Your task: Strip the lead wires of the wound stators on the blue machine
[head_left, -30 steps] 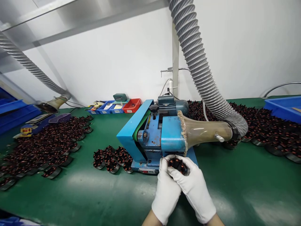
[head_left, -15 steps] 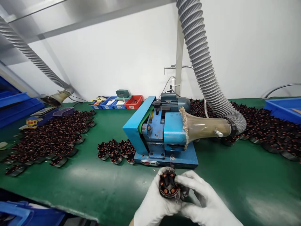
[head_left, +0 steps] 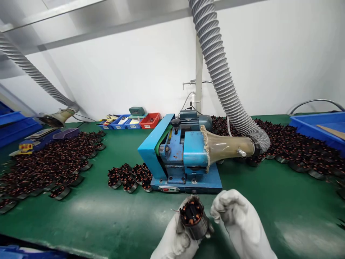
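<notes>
the left hand [head_left: 175, 239] had its fingers wrapped around one part [head_left: 193, 226], a metal ring with copper coils inside, tilted so that its open top showed. a thin wire [head_left: 175, 210] stuck out beside its rim. the part was held above the surface [head_left: 107, 223], in front of the machine [head_left: 198, 147] and apart from it. the right hand [head_left: 238, 216] was just beside the part, not touching it, its fingers curled; whether they had hold of anything could not be told.

work on this piece looked unfinished, going by the loose wire and the part being in hand, not set down. many like it lay about: a large heap [head_left: 59, 158] at left, a small group [head_left: 129, 178] against the machine's left side, and another heap [head_left: 293, 144] at right behind the hose [head_left: 218, 68]. which of these were done and which were left could not be told.
</notes>
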Motion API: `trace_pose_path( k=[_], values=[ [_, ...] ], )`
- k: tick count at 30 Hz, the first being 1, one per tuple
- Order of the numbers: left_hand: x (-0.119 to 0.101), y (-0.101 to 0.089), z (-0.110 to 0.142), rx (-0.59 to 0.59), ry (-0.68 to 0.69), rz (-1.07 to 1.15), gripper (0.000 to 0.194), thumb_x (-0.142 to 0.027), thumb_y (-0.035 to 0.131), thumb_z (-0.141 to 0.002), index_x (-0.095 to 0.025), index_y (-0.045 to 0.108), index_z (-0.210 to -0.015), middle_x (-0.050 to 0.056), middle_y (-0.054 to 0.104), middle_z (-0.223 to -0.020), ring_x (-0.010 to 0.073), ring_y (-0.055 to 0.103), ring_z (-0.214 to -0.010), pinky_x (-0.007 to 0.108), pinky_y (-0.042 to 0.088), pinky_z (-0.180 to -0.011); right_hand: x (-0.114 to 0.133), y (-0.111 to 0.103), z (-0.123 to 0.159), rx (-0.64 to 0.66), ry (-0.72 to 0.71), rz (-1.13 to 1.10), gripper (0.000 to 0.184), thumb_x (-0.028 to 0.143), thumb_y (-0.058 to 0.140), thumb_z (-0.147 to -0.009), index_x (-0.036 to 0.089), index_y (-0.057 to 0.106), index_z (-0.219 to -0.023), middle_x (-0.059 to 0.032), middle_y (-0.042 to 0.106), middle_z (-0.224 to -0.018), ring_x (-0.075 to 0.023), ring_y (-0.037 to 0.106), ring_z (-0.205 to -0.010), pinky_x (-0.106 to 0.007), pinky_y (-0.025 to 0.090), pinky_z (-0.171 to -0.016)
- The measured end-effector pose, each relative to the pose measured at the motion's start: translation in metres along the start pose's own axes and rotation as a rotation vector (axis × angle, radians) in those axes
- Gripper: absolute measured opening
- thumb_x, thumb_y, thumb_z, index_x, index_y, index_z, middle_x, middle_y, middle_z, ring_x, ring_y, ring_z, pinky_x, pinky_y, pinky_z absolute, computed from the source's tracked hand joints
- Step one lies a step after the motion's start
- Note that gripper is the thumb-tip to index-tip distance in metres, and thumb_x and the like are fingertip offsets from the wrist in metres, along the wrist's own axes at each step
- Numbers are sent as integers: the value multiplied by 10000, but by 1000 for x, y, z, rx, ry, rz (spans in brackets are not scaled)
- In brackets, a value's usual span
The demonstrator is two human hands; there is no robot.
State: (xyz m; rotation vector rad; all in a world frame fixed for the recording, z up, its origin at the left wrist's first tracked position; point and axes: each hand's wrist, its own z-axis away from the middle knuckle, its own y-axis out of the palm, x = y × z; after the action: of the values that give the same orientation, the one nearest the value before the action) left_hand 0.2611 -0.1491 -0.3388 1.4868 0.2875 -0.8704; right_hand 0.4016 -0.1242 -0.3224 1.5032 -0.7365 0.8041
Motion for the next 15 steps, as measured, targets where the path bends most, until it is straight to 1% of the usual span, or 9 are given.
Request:
trace_pose_path(
  k=[1,2,4,6,8,9,11,13,15],
  values=[
    [-3,3,2,3,14,42,624,-512,776,-555,-274,632,-1114,79,668,-1064,306,587,-1062,435,428,-932,2,2,2,12,-88,176,211,375,815,-592,277,714,-748,0,588,-693,-157,582,-620,-254,489,-570],
    [-5,5,3,-1,14,78,608,-529,759,-568,-297,635,-1116,65,662,-1095,295,573,-1093,422,403,-966,2,4,4,29,-170,369,298,309,844,-546,311,738,-825,-10,603,-764,-178,595,-675,-273,500,-622],
    [-6,6,1,-33,-22,109,558,-524,749,-581,-317,652,-1089,42,660,-1123,266,564,-1120,381,384,-997,-1,5,4,60,-314,653,385,221,831,-552,360,747,-901,-16,595,-802,-192,601,-693,-280,503,-626],
    [-4,3,-6,-80,-70,95,473,-511,725,-627,-282,674,-1038,53,669,-1098,241,578,-1106,359,385,-1007,-8,1,2,51,-437,728,292,208,771,-640,371,756,-882,-16,595,-742,-178,602,-630,-265,495,-558],
    [2,-3,-17,-113,-119,77,385,-504,677,-691,-216,694,-946,89,691,-1008,243,609,-1052,380,400,-997,-16,-4,-2,11,-465,648,198,212,737,-687,350,771,-825,-26,641,-709,-179,623,-622,-256,500,-549],
    [5,-6,-22,-132,-152,71,374,-512,670,-694,-190,699,-883,101,701,-940,254,630,-1006,397,419,-975,-18,-5,-3,-26,-424,569,147,220,740,-690,330,778,-779,-29,661,-692,-177,627,-613,-251,501,-543],
    [11,-12,-29,-181,-221,60,377,-531,680,-672,-168,690,-775,101,706,-814,268,667,-897,417,470,-904,-17,-4,-6,-107,-216,344,19,281,759,-683,269,773,-686,-27,656,-598,-143,591,-506,-225,476,-460],
    [14,-18,-30,-228,-270,52,396,-552,691,-643,-173,677,-757,88,704,-750,264,687,-788,417,514,-806,-11,1,-7,-164,63,54,167,360,788,-649,203,740,-613,0,591,-492,-74,475,-366,-168,383,-341],
    [13,-22,-28,-254,-227,6,421,-566,684,-640,-183,673,-816,79,705,-729,248,691,-698,391,537,-710,-4,4,-9,-198,251,-209,229,379,822,-600,174,724,-623,23,561,-485,-26,412,-338,-120,342,-322]
  ],
)
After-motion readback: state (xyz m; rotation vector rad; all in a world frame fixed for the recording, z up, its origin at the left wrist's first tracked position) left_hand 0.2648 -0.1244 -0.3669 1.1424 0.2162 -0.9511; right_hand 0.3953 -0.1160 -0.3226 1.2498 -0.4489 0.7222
